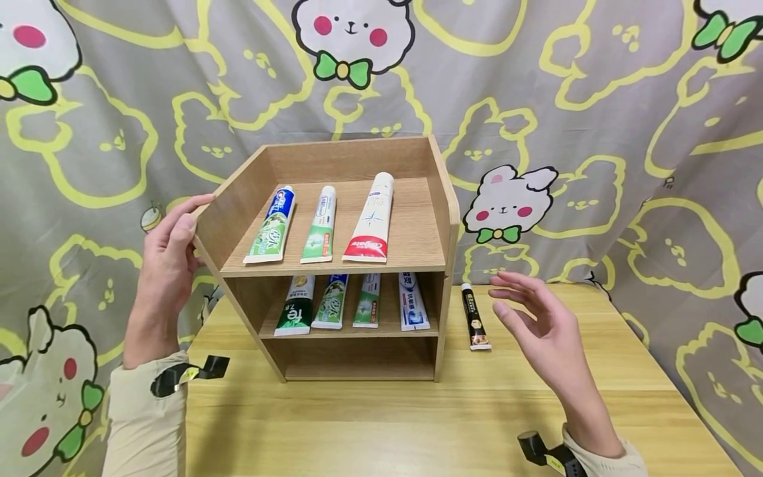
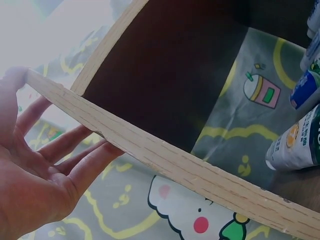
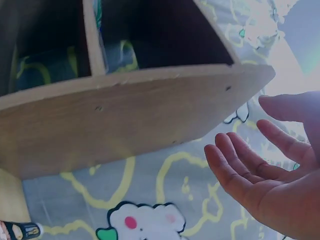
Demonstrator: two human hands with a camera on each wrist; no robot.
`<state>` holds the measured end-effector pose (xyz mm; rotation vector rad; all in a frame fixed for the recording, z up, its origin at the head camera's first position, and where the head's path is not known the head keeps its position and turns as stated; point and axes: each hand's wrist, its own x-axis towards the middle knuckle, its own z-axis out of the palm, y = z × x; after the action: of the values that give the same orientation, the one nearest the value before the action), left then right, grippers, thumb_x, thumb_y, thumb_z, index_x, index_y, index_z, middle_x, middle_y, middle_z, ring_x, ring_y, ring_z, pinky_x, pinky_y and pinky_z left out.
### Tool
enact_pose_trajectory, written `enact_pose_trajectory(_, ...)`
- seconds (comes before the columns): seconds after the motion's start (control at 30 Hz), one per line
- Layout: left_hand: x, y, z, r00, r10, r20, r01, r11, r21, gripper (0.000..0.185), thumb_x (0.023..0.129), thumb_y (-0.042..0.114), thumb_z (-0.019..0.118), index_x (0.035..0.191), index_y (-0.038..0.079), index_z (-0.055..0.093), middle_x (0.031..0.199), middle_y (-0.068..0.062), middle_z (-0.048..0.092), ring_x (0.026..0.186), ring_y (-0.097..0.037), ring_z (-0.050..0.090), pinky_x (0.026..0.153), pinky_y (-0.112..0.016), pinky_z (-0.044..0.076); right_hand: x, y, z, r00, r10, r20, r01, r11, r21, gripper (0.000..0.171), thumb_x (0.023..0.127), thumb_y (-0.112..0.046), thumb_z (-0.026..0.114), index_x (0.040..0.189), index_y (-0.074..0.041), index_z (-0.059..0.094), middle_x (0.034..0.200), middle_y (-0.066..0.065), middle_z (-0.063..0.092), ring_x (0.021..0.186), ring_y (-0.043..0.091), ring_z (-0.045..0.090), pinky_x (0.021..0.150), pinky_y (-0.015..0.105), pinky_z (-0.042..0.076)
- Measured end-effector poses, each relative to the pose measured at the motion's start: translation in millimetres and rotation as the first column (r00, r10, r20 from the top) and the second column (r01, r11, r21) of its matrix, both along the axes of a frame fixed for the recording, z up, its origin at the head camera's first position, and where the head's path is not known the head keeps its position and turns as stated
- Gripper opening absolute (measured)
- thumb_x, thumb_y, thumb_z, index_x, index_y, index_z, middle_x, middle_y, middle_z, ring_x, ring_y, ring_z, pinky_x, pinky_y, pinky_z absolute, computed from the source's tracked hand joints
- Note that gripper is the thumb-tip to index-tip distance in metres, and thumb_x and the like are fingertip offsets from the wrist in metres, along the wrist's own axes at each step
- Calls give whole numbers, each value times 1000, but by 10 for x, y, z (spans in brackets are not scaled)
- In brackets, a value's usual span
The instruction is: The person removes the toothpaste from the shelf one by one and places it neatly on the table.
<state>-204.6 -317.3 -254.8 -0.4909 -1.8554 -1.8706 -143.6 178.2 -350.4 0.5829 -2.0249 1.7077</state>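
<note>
A wooden shelf unit (image 1: 444, 199) stands on the table. My left hand (image 1: 171, 242) rests flat against its left side panel (image 2: 165, 160), fingers straight behind the board and thumb at its front corner. My right hand (image 1: 530, 315) hovers open to the right of the shelf, palm toward it, touching nothing. A black toothpaste tube (image 1: 475, 318) lies on the table between that hand and the shelf. The top tier holds a blue-green tube (image 1: 271, 225), a green-white tube (image 1: 318, 224) and a red-white tube (image 1: 371, 217). Several tubes (image 1: 330, 301) lie on the middle tier.
The light wooden table (image 1: 417, 424) runs from the shelf toward me and to the right. A grey cloth with yellow outlines and cartoon bunnies (image 1: 507, 202) hangs behind and around the table. The table's right edge (image 1: 673, 391) lies beyond my right hand.
</note>
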Motion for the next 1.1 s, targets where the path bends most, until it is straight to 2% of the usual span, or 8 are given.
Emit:
enact_pose_trajectory(0.17, -1, -2, -2, 1000, 5, 8, -5, 1000, 5, 41, 104, 23, 50, 140, 8, 63, 134, -14, 47, 105, -30, 52, 64, -27, 58, 97, -103, 144, 993, 80, -85, -85, 994, -63, 53, 91, 18, 64, 141, 3, 54, 132, 28, 59, 116, 29, 64, 98, 31, 53)
enact_pose_trajectory(0.33, -1, -10, -1, 1000, 9, 6, -9, 1000, 5, 42, 103, 23, 51, 140, 7, 63, 135, -14, 47, 106, -30, 51, 64, -27, 58, 135, -240, 285, 973, 145, -181, -159, 985, -64, 53, 88, 22, 63, 139, 8, 54, 130, 31, 59, 117, 32, 62, 98, 33, 53)
enact_pose_trajectory(0.6, -1, -7, -4, 1000, 9, -1, -9, 1000, -2, 42, 103, 23, 50, 140, 7, 63, 134, -14, 48, 106, -30, 53, 64, -27, 59, 140, -423, 397, 962, 157, -223, -162, 987, -4, 53, 87, 22, 65, 136, 4, 59, 132, 24, 61, 117, 33, 62, 98, 36, 53)
enact_pose_trajectory(0.93, -7, 3, -12, 1000, 16, -1, -16, 1000, -1, 42, 103, 24, 50, 140, 7, 63, 134, -15, 47, 107, -31, 52, 66, -27, 59, 146, -605, 528, 966, 130, -223, -111, 989, 97, 52, 87, 17, 70, 134, -4, 64, 134, 12, 63, 119, 29, 63, 101, 40, 52)
enact_pose_trajectory(1.1, -20, 3, -20, 1000, 19, -1, -19, 1000, 9, 42, 103, 24, 51, 139, 7, 63, 135, -15, 47, 107, -31, 52, 65, -27, 59, 122, -725, 609, 951, 133, -279, -98, 986, 134, 51, 87, 14, 72, 134, -6, 65, 134, 8, 63, 120, 27, 63, 103, 40, 50)
